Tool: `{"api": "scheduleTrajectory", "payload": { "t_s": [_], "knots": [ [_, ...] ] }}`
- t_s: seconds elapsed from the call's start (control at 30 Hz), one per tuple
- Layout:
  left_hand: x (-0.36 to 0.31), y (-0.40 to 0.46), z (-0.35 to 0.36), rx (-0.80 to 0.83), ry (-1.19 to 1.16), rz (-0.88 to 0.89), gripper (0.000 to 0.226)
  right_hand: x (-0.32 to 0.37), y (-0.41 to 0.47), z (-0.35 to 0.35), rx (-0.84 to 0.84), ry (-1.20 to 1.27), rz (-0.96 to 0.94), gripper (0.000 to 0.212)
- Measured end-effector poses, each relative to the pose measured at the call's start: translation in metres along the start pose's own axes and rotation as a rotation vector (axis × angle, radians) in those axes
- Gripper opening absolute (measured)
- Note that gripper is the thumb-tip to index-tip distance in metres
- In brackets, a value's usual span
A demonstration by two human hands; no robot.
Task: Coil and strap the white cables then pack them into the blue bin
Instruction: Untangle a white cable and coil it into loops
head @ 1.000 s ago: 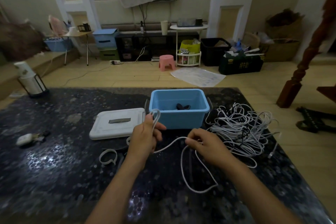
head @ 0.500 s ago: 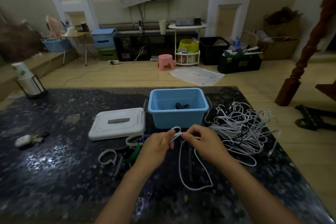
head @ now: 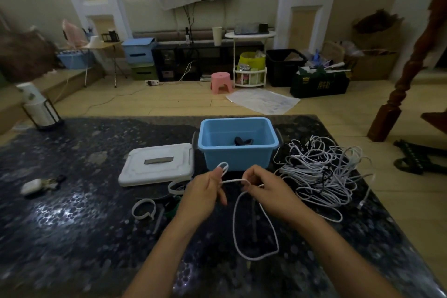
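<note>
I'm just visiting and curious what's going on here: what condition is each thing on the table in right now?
Blue bin: open, something dark inside.
White lid: off, flat beside the bin.
White cable: held by both hands, one loop hanging.
Cable pile: tangled, uncoiled.
White strap: loose, curled.
Left hand: pinching the cable.
Right hand: gripping the cable.

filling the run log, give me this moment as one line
step: coiling | left hand: pinches small loop of white cable | right hand: holds same cable | blue bin: open | cable pile: right of bin
</note>
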State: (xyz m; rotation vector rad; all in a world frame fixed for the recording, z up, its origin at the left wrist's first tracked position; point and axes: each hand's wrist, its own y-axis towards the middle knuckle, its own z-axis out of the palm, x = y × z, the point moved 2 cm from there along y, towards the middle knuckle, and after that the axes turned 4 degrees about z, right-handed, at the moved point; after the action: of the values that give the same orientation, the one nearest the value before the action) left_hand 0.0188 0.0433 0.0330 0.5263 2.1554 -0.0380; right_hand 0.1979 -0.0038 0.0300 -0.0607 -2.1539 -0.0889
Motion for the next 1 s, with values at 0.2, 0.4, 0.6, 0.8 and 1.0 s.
{"api": "scheduleTrajectory", "payload": {
  "t_s": [0.2,0.4,0.6,0.8,1.0],
  "knots": [
    [-0.001,0.001,0.002,-0.008,-0.012,0.051,0.07,-0.003,0.0,-0.003,-0.083,-0.159,0.014,0.023],
    [-0.005,0.0,-0.001,-0.042,-0.247,-0.037,0.048,0.001,-0.001,-0.003,-0.029,0.125,0.074,0.02],
    [-0.01,-0.003,0.005,0.014,-0.32,-0.122,0.055,0.011,-0.002,-0.005,-0.186,0.145,0.006,0.023],
    [-0.028,-0.012,0.014,0.1,-0.318,-0.161,0.065,0.031,-0.016,0.006,-0.387,0.092,-0.142,0.015],
    [-0.032,-0.015,0.013,0.073,-0.409,-0.242,0.063,0.036,-0.019,0.016,-0.206,0.136,-0.193,0.012]
  ]
}}
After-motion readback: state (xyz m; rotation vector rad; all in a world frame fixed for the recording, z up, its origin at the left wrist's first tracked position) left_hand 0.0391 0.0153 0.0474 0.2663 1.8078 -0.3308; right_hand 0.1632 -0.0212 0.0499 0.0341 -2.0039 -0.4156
